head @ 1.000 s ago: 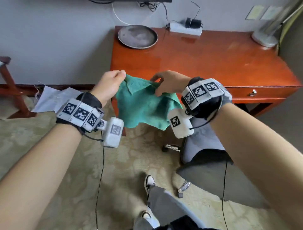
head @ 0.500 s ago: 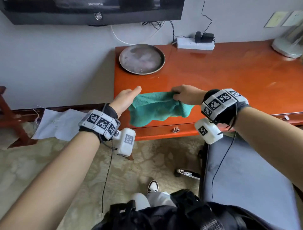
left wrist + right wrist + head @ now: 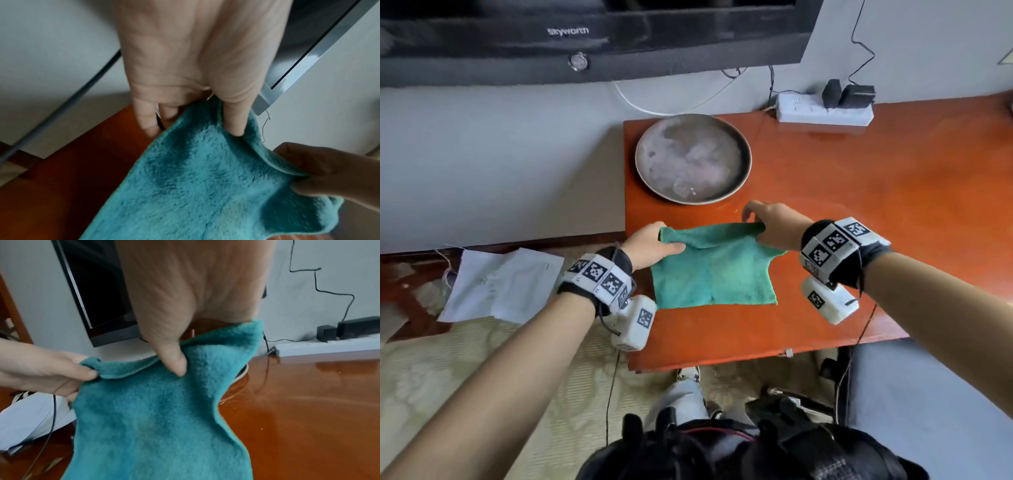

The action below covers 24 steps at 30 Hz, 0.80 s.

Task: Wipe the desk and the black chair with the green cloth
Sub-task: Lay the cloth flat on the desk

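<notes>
The green cloth [image 3: 714,270] lies spread on the left part of the red-brown desk [image 3: 859,205], its near half flat on the wood. My left hand [image 3: 654,243] pinches the cloth's far left corner and my right hand [image 3: 774,222] pinches its far right corner, holding the far edge a little above the desk. In the left wrist view my left hand [image 3: 226,120] has its thumb on top of the cloth [image 3: 195,186]. The right wrist view shows my right hand [image 3: 176,360] pinching the cloth [image 3: 154,418] the same way. The chair's seat [image 3: 928,394] shows at lower right.
A round grey metal plate [image 3: 693,157] sits on the desk just beyond the cloth. A white power strip [image 3: 825,111] with black plugs lies at the desk's back edge. A television [image 3: 585,37] hangs on the wall above. White papers [image 3: 500,284] lie on the floor at left.
Both hands carried the cloth forward from the air in front of the desk and laid it down on the desk top. I have stepped closer to the desk.
</notes>
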Tool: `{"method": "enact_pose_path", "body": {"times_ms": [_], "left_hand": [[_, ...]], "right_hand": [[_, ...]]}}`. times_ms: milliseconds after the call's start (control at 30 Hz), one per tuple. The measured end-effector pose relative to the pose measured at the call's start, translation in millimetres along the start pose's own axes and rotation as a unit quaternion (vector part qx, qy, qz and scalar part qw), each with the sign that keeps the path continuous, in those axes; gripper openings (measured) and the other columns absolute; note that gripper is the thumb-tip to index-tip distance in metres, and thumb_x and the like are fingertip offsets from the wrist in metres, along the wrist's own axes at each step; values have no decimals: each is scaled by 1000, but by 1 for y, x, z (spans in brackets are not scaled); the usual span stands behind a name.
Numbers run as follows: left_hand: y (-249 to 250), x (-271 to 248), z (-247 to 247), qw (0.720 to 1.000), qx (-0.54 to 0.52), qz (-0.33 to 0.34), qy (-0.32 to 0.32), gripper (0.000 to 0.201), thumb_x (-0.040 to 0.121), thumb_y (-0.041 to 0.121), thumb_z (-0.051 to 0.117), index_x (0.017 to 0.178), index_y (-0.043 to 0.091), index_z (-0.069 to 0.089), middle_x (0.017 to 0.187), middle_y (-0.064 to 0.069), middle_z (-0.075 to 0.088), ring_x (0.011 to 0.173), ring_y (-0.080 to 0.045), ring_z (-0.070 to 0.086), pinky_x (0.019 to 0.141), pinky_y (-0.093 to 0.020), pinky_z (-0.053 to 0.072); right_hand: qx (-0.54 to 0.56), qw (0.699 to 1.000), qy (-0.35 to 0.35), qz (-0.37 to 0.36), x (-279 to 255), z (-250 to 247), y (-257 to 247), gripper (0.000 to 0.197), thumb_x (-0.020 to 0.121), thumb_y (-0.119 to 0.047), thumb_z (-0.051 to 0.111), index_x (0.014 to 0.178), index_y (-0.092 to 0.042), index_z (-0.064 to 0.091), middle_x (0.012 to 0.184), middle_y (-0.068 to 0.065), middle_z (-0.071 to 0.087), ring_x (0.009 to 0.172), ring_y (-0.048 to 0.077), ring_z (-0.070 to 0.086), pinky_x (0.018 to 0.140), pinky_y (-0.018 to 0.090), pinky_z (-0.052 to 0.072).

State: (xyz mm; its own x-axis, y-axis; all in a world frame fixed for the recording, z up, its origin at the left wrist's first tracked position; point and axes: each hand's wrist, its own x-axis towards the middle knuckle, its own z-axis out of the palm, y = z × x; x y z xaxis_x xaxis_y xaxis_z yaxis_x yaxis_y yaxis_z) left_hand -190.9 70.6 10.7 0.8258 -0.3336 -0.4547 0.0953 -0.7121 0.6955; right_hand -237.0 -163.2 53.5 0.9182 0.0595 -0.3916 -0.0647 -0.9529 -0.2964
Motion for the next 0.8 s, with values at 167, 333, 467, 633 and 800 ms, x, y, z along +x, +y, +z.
{"method": "enact_pose_path", "body": {"times_ms": [167,333,467,633,800], "left_hand": [[-4,42,-14,999,10,6,42,33,90,32,61,106,3,59,98,-15,65,89,-27,62,80,-35,44],[-1,68,-15,986,59,56,143,19,88,18,62,105,11,58,99,-6,65,89,-24,59,72,-31,41],[3,76,-15,977,103,41,185,15,90,19,60,92,4,61,78,-6,57,73,-21,51,59,-27,26],[-2,70,-16,981,100,37,162,28,93,28,56,85,2,63,70,-5,53,70,-22,49,59,-30,27],[-9,69,-14,983,97,5,158,14,92,22,59,90,8,62,70,-5,60,65,-23,56,62,-31,41]], "right_hand": [[63,998,11,10,47,-6,21,26,84,-12,65,108,-6,59,97,10,61,82,18,49,68,25,36],[106,994,27,-8,77,-3,39,17,85,-12,66,100,-5,68,102,9,68,87,18,58,73,19,39],[125,989,80,-25,96,-11,51,11,85,-7,61,92,-4,69,94,11,70,82,20,61,79,25,45],[-11,998,-32,-56,109,0,66,38,85,-25,67,119,-15,56,120,6,58,105,21,57,87,36,50],[-159,980,-51,-111,116,18,68,62,81,-48,66,128,-16,42,128,3,45,111,21,50,73,30,53]]}}
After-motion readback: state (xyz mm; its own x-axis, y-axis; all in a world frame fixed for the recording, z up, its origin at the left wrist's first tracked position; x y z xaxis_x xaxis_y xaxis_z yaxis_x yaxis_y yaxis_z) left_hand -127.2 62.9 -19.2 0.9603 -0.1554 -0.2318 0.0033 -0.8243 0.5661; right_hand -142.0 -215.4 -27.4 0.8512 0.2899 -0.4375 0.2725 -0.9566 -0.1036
